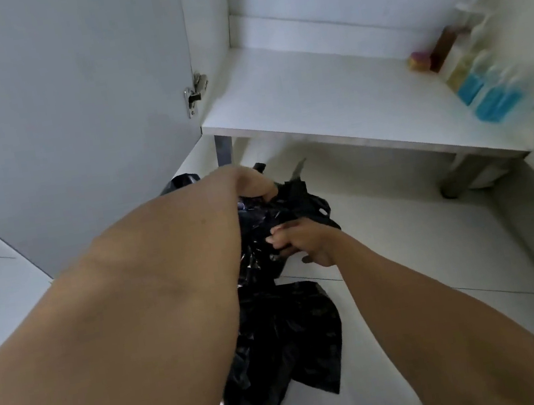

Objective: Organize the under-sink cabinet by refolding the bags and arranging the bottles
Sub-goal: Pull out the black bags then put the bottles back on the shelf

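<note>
Clutching black plastic bag (281, 342) in left grip (250, 184) and right grip (302, 242), bottles (485, 93) blurred, labels unreadable

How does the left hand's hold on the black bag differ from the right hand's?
The left hand grips the black bag at its bunched top; the right hand grips it lower, about mid-height. The left hand's fingers are mostly hidden in the plastic, while the right hand's curled fingers show plainly. Shared: both hold the same bag in front of the open cabinet, with the bag's lower part hanging loose.
</note>
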Demonstrator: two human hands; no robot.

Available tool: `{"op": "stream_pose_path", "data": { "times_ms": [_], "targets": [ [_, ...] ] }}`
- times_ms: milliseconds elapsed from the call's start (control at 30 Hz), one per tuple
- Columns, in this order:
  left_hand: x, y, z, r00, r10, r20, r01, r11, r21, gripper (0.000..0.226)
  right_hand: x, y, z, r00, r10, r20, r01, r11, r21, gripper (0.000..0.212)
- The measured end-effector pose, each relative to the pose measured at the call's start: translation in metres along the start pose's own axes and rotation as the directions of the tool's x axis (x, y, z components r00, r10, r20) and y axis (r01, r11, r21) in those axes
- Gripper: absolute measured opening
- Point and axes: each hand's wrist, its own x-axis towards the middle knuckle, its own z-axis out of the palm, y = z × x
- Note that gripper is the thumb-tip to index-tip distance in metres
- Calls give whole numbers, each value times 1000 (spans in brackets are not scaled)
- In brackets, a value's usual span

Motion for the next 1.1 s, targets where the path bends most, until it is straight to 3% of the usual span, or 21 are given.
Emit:
{"op": "stream_pose_path", "data": {
  "times_ms": [100, 200, 267, 367, 433, 500, 567, 633, 667, 767, 900, 1033, 1100],
  "targets": [
    [2, 15, 8, 994, 74, 77, -75, 997, 5, 13, -13, -4, -15, 998, 5, -64, 26, 882, 471, 34],
    [4, 17, 13, 978, 52, 200, -35, 995, -90, 32, -17, -10, -23, 992, 59, -109, 25, 762, 648, 51],
    [3, 16, 11, 958, 54, 282, 6, 978, -209, 39, -20, -16, -22, 987, 101, -126, 2, 771, 636, 51],
    [-3, 17, 6, 930, 119, 348, 40, 908, -417, 30, -27, -19, -30, 985, 91, -149, 21, 786, 618, 38],
    [-5, 19, -1, 961, 122, 248, 20, 864, -503, 22, -37, -19, -44, 988, 15, -151, 88, 752, 654, 35],
    [-6, 24, -9, 993, 101, 52, -56, 831, -553, 16, -54, -22, -64, 990, -57, -127, 126, 758, 639, 30],
    [-12, 35, -17, 983, 114, -145, -168, 875, -454, 36, -73, -29, -91, 985, -133, -114, 174, 793, 583, 24],
    [-27, 55, -20, 973, 157, -169, -207, 918, -340, 71, -93, -40, -119, 963, -233, -133, 268, 868, 418, 24],
    [-35, 66, -20, 975, 179, -132, -212, 925, -314, 76, -101, -46, -134, 946, -285, -156, 319, 910, 267, 23],
    [-45, 94, -16, 977, 205, -48, -211, 934, -287, 56, -129, -52, -172, 882, -438, -173, 441, 897, -20, 15],
    [-41, 119, -6, 958, 282, -46, -275, 868, -413, 22, -165, -27, -219, 865, -434, -250, 461, 885, 59, 35],
    [-39, 156, 14, 921, 387, -35, -348, 779, -522, 42, -189, 5, -247, 890, -411, -196, 435, 896, 95, 25],
    [-37, 180, 29, 899, 438, -22, -367, 722, -586, 33, -198, 15, -252, 892, -412, -184, 439, 888, 138, 27]
  ]
}}
